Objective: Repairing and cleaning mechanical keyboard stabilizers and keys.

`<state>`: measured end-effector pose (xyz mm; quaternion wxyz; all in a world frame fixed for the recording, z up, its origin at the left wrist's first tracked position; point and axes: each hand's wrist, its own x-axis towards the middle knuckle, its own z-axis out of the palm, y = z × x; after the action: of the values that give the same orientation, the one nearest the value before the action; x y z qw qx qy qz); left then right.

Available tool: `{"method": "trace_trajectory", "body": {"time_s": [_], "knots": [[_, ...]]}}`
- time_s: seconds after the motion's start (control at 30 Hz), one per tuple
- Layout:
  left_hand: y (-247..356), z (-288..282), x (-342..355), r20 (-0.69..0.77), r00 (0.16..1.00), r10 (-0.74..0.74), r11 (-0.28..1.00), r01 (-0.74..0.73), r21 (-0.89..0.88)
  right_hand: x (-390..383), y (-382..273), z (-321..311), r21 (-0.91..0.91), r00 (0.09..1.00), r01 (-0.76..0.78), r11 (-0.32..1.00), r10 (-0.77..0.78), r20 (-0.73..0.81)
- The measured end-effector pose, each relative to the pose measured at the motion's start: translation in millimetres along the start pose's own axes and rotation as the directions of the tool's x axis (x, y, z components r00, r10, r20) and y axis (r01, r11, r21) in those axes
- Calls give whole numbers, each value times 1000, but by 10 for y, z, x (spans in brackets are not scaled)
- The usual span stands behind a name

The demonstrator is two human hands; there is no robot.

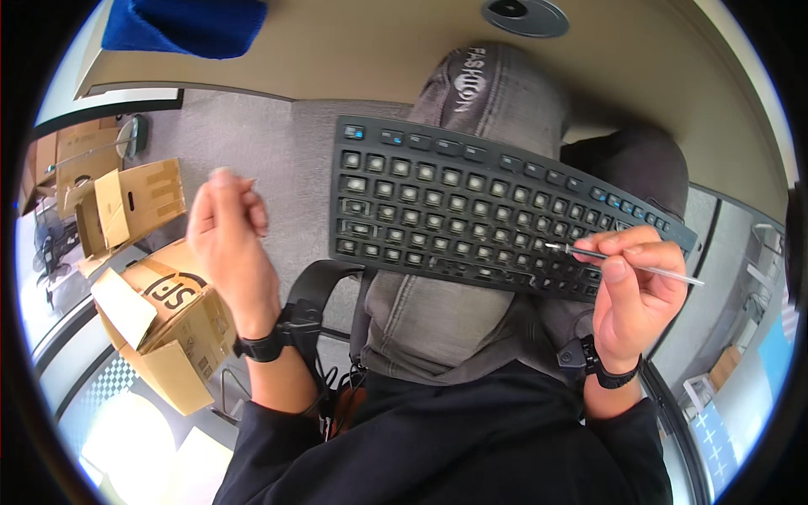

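Note:
A black keyboard lies tilted across my lap. Its main keycaps are off, baring rows of pale square switch spots, while the top row of small keys is in place. My right hand is over the keyboard's right part, pinching a slender pen-like stick with a dark front part, a clear rear end and a whitish tip. That tip points left over the bare key spots; whether it touches them I cannot tell. Away to the left of the keyboard, my left hand is raised with fingers curled closed; anything inside it is hidden.
A desk spans the far side, with a blue cloth and a round grey fitting on it. Open cardboard boxes stand on the floor at left. A dark chair armrest rises beside my left forearm.

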<state>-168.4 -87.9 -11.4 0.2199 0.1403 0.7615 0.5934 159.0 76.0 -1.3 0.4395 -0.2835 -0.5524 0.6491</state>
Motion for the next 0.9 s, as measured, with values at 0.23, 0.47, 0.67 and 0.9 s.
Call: {"method": "trace_trajectory", "body": {"time_s": [0.23,0.47,0.67,0.9], "knots": [[99,439,-211,322,943,-83,976,11,219,-27,70,34,-43,998,-60,997,60,11],[145,533,-360,346,918,-194,980,165,110,-32,61,108,-88,996,-84,993,88,34],[141,503,-373,361,911,-196,980,194,44,7,70,252,-123,993,-85,989,94,71],[131,462,-365,346,919,-191,981,169,93,156,138,408,-181,986,40,983,-10,166]]}}
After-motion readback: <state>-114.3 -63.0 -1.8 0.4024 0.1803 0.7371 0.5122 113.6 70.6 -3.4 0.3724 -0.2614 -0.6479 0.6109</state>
